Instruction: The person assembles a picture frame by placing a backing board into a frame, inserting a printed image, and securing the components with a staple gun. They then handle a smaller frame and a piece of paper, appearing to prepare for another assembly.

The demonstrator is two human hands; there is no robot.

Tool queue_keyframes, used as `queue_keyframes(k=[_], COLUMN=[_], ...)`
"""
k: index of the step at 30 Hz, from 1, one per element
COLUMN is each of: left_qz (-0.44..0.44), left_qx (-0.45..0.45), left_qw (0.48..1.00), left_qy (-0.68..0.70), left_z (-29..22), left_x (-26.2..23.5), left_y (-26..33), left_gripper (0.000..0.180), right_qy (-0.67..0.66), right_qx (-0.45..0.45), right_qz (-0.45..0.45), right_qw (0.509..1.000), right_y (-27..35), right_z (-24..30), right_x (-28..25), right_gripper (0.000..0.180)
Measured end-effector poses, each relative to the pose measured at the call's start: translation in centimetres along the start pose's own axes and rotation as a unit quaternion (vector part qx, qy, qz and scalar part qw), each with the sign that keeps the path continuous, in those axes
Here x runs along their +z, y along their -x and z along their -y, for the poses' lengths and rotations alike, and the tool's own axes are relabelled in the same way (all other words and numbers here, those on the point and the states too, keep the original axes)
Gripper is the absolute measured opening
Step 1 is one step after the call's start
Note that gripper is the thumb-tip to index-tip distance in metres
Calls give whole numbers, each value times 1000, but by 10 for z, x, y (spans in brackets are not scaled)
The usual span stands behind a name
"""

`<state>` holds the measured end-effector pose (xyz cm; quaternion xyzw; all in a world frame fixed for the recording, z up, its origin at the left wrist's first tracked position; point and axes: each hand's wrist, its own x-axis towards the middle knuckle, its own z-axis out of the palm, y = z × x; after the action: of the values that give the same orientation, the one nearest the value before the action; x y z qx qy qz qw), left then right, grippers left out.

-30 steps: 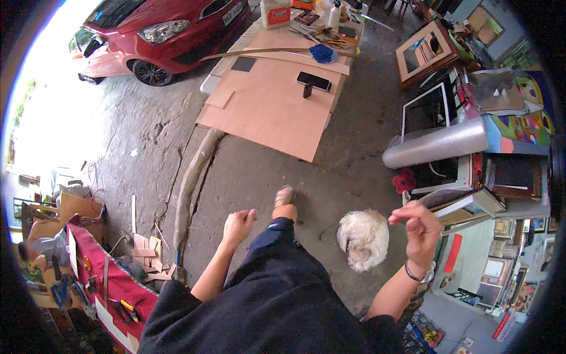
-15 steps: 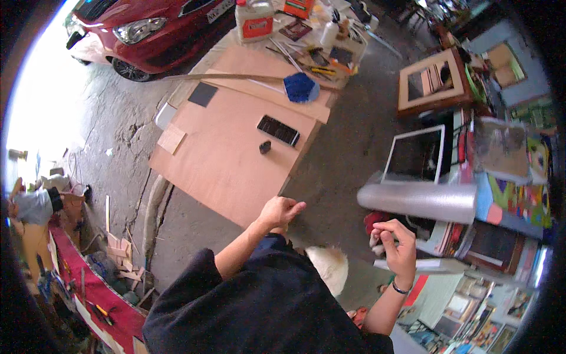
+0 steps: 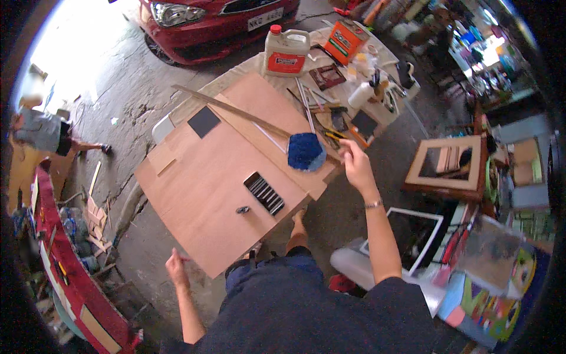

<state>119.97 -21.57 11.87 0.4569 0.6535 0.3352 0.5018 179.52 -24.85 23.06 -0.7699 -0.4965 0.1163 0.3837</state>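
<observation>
Brown board [image 3: 206,194] on the worktop [image 3: 242,71], phone [image 3: 264,193] on it, blue cloth [image 3: 303,150] beyond — a person's right hand [image 3: 356,165] near the cloth, left hand [image 3: 177,270] by the board's left edge — from here I can't tell whether either grip is closed

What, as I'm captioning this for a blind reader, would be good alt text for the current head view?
A person's left hand hangs beside a large brown board on a worktable, the right hand near a blue, cloth-like pad. A phone and a dark square lie on the board; a jug and tools sit beyond, with a red car behind.
</observation>
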Motion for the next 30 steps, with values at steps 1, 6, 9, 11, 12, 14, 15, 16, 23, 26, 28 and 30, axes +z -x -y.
queue_keyframes(k=[1, 6, 9, 11, 12, 14, 15, 16, 23, 26, 28, 30], left_qz=[-18, -102, 68, 157, 142, 57, 19, 14, 20, -12, -28, -39], left_qx=[-2, -69, -211, -414, -421, -356, -373, -370, -323, -346, -336, -347], left_qw=[999, 989, 951, 869, 873, 915, 919, 921, 912, 892, 895, 903], left_qy=[-32, -79, -216, -221, -203, -179, -125, -119, -251, -290, -292, -249], left_z=[-8, 26, 7, 36, 27, 5, -11, 5, 52, 56, 78, 101], left_x=[1, 35, 95, 117, 140, 192, 216, 230, 284, 286, 283, 276], left_y=[15, 108, 180, 228, 237, 245, 242, 244, 245, 244, 255, 266], left_gripper=[55, 44, 39, 45, 47, 50, 52, 53, 53, 56, 56, 56], right_qy=[52, 186, 319, 374, 405, 445, 459, 456, 468, 471, 467, 462], right_qx=[-77, -49, 29, -10, -24, -77, -96, -92, -179, -237, -217, -234], right_qz=[-10, 16, 103, 103, 96, 100, 93, 114, 169, 164, 211, 245], right_qw=[996, 981, 942, 921, 909, 887, 878, 878, 849, 834, 831, 820], right_y=[-37, -212, -282, -314, -325, -338, -343, -348, -396, -413, -420, -420], right_z=[-42, -184, -241, -275, -295, -322, -330, -336, -321, -289, -251, -223], right_x=[9, 63, 94, 118, 121, 124, 124, 121, 103, 80, 68, 61], right_gripper=[20, 28, 30, 26, 26, 24, 22, 22, 18, 20, 16, 15])
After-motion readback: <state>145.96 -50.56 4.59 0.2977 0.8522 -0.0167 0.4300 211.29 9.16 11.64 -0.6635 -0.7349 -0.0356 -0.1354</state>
